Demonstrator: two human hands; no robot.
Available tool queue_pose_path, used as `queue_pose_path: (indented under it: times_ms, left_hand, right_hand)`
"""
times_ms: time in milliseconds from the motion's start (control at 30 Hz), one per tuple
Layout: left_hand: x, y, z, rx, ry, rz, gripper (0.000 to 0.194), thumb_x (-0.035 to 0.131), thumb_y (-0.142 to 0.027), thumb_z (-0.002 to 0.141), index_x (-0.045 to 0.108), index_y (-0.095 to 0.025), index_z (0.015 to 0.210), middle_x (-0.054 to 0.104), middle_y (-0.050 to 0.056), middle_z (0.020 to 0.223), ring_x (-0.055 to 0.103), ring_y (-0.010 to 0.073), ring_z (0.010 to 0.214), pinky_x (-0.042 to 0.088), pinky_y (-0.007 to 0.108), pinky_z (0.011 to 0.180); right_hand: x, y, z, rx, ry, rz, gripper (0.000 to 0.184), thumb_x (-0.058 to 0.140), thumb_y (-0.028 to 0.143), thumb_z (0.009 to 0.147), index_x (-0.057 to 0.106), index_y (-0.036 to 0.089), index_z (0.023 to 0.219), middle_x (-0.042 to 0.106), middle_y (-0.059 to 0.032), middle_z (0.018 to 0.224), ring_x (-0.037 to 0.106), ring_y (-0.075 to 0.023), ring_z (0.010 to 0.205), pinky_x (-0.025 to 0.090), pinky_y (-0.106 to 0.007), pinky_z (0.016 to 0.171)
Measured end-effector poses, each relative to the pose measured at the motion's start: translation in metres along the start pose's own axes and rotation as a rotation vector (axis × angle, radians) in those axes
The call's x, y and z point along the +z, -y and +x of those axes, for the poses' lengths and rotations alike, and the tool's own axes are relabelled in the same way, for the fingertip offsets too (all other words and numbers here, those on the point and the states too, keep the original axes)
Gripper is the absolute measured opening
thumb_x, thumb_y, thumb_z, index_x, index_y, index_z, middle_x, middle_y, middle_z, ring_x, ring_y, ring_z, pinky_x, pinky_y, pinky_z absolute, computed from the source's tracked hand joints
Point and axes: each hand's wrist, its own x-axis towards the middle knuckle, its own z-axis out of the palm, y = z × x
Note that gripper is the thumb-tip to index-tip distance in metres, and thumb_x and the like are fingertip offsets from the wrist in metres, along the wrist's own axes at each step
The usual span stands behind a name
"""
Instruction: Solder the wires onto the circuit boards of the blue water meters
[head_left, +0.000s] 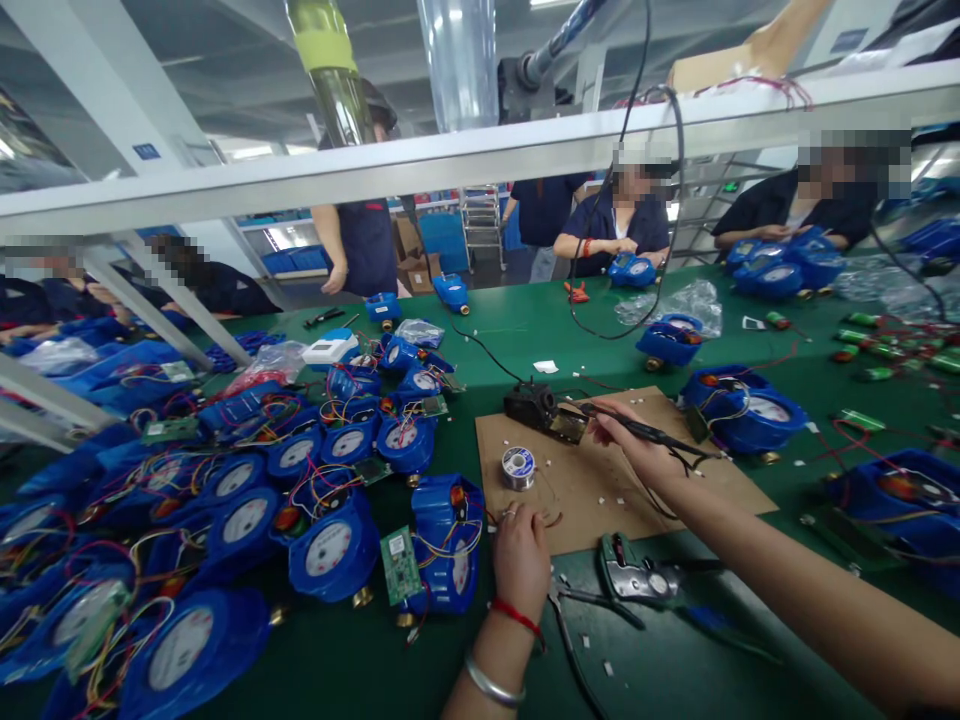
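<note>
Your left hand (520, 560) is nearest the lens, a silver bangle and a red thread at its wrist, resting at the near edge of the cardboard sheet (600, 480). Its fingers (517, 517) are curled together around thin wires that run to the blue meter (448, 540) tipped on its side just to the left; a green circuit board (400, 565) hangs from that meter. Your right hand (637, 450) lies farther out over the cardboard, its fingers pressed together around a black soldering iron (645, 430) whose tip points left toward the black stand (536, 405). A solder spool (518, 466) sits on the cardboard between your hands. Wire strippers (637, 578) lie on the green desk (570, 330) just beside your right forearm. Rows of blue meters (300, 470) crowd the desk on your left. Other people sit and stand along the far side.
</note>
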Motion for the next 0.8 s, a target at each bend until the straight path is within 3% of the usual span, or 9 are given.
queue_pose_path:
  times_ms: [267,400,567,800]
  left_hand:
    - [0.000,0.001,-0.001,0.011,-0.022,-0.033,0.017,0.042,-0.011,0.089,0.056,-0.017,0.080,0.059,0.006,0.089,0.057,0.0201,0.088,0.045,0.034,0.078]
    - [-0.001,0.000,-0.003,0.002,-0.031,-0.042,0.015,0.044,-0.013,0.090,0.057,-0.019,0.085,0.059,0.005,0.095,0.056,0.0187,0.093,0.045,0.032,0.081]
    - [-0.001,-0.005,-0.008,0.046,-0.034,-0.116,0.016,0.045,-0.012,0.088,0.057,-0.019,0.097,0.059,0.006,0.102,0.056,0.0189,0.097,0.046,0.033,0.087]
    - [-0.002,-0.006,-0.006,0.038,0.002,-0.121,0.021,0.048,-0.011,0.085,0.057,-0.018,0.102,0.061,0.007,0.104,0.057,0.0201,0.101,0.048,0.035,0.089]
  right_hand:
    - [0.045,-0.036,0.053,0.274,-0.055,0.301,0.034,0.066,0.048,0.076,0.062,0.015,0.085,0.066,-0.0058,0.070,0.058,-0.0118,0.053,0.046,-0.021,0.047]
    - [0.057,-0.044,0.065,0.379,-0.034,0.408,0.027,0.072,0.037,0.072,0.063,0.016,0.086,0.068,-0.0056,0.076,0.059,-0.0102,0.056,0.047,-0.018,0.047]
    - [0.056,-0.039,0.065,0.469,0.051,0.506,0.013,0.063,0.025,0.080,0.063,0.018,0.091,0.069,-0.0063,0.096,0.065,-0.0110,0.072,0.053,-0.019,0.059]
    - [0.078,-0.012,0.068,0.475,0.046,0.517,0.012,0.051,0.026,0.092,0.059,0.018,0.091,0.067,-0.0026,0.086,0.062,-0.0085,0.066,0.051,-0.018,0.059]
